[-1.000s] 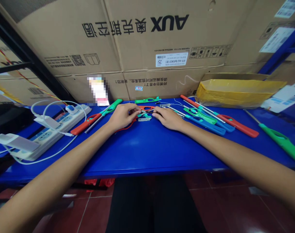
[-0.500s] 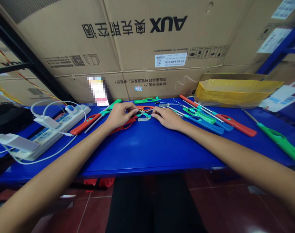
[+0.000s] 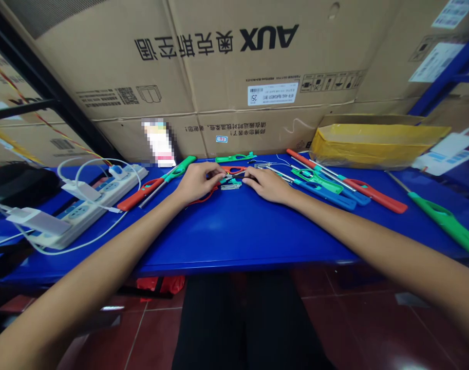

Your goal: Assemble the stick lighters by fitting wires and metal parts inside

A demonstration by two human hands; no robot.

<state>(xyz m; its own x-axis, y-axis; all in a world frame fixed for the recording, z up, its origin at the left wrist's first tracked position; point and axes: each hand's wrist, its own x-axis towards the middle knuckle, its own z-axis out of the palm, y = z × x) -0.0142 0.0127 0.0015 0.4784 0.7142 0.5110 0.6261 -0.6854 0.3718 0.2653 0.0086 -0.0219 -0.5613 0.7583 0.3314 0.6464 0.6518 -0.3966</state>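
Note:
My left hand point(image 3: 200, 180) is closed in a pinch at the middle of the blue table, over small teal and metal parts; what it grips is too small to name. Across from it, my right hand point(image 3: 265, 183) has thumb and fingers pressed together, its hold hidden. Between the hands lie a clear lighter piece point(image 3: 231, 186) and an orange-red casing point(image 3: 235, 169). A red casing point(image 3: 208, 196) is partly under my left hand. Behind them rests a green casing point(image 3: 236, 158). Blue lighters point(image 3: 329, 196) lie right of my right hand.
A white power strip point(image 3: 88, 208) with chargers and cables stands left, near a red lighter point(image 3: 142, 194). At the right are a yellow-taped box point(image 3: 376, 146), a red lighter point(image 3: 376, 196) and a green lighter point(image 3: 446, 221). A large carton point(image 3: 219, 77) closes off the back.
The view has shifted slightly. My left hand now covers more of the red casing, and the small parts between the hands have moved a little. Both hands remain closed.

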